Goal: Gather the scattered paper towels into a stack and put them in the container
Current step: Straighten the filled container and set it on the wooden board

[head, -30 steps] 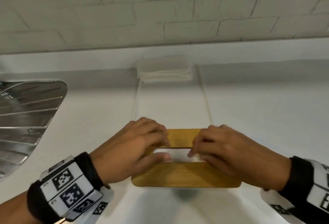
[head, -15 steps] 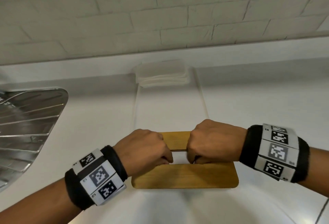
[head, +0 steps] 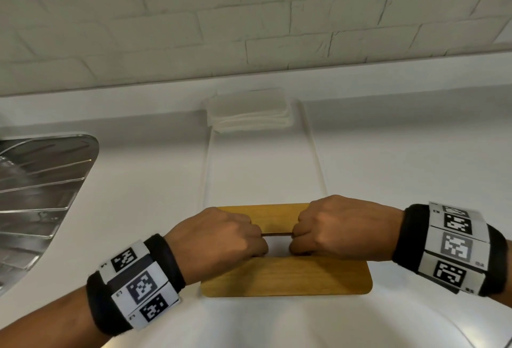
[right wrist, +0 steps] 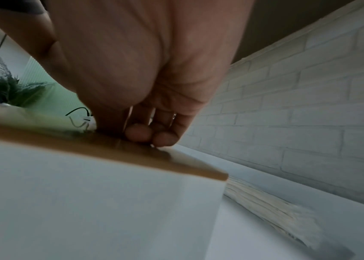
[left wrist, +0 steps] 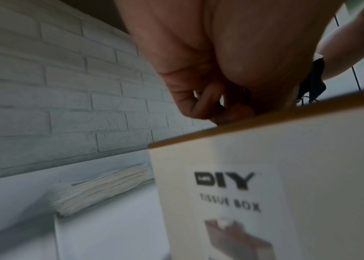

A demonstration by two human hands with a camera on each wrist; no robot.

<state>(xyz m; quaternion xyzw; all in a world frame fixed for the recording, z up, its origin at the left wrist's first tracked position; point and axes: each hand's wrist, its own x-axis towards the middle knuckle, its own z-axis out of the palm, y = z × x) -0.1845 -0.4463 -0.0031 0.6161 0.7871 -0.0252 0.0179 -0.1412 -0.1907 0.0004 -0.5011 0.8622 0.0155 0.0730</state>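
Note:
A white tissue box (left wrist: 287, 176) with a wooden lid (head: 285, 275) stands on the counter near me. My left hand (head: 221, 239) and right hand (head: 332, 228) sit side by side on the lid. The fingers of both are curled down into its middle slot and grip the slot's edges. In the right wrist view the right hand's fingertips (right wrist: 145, 133) press on the lid (right wrist: 132, 154). A neat stack of white paper towels (head: 249, 111) lies at the back of the counter against the wall, also seen as the stack (left wrist: 103, 188) in the left wrist view.
A steel sink drainer (head: 36, 190) lies at the left. A long white mat (head: 263, 167) runs from the box to the towel stack. A white brick wall (head: 249, 15) closes the back. The white counter (head: 415, 154) extends to the right.
Both hands went from lying flat over the slot to fists with fingers hooked into it. The wrists swung outward, and less of the white opening shows between the hands.

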